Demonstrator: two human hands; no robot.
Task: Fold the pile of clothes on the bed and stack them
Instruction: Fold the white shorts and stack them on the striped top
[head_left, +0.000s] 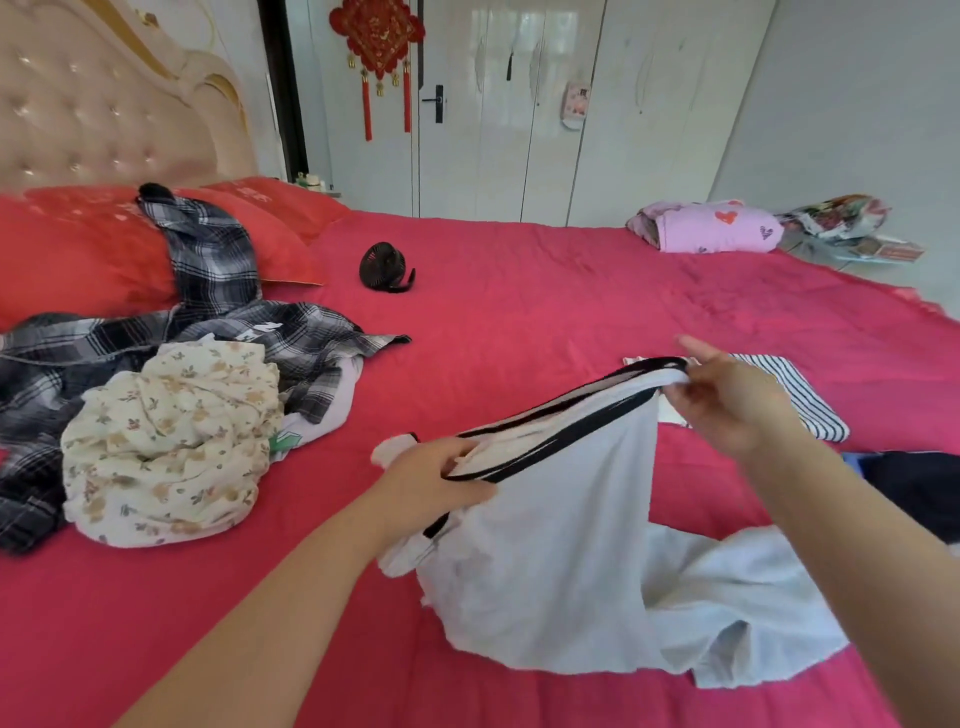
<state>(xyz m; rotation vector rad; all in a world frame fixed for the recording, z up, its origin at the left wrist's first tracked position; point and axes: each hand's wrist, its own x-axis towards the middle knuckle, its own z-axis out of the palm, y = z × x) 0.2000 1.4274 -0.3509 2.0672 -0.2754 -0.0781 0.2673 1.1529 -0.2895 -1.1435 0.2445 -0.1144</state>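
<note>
Being gripped along its black trim by the curled fingers of the left hand (439, 480) and right hand (727, 405), the white garment (545, 561) is being held above the near side of the bed (519, 322); tension should be kept even.

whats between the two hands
In the head view, the black-trimmed edge of the white garment runs between the left hand and the right hand, each gripping one end.

We are in a home bedroom: a bed (519, 291) with a tufted headboard (104, 104), red pillows (78, 249), white wardrobe doors (519, 104), and a red knot ornament (377, 39) hanging.
</note>
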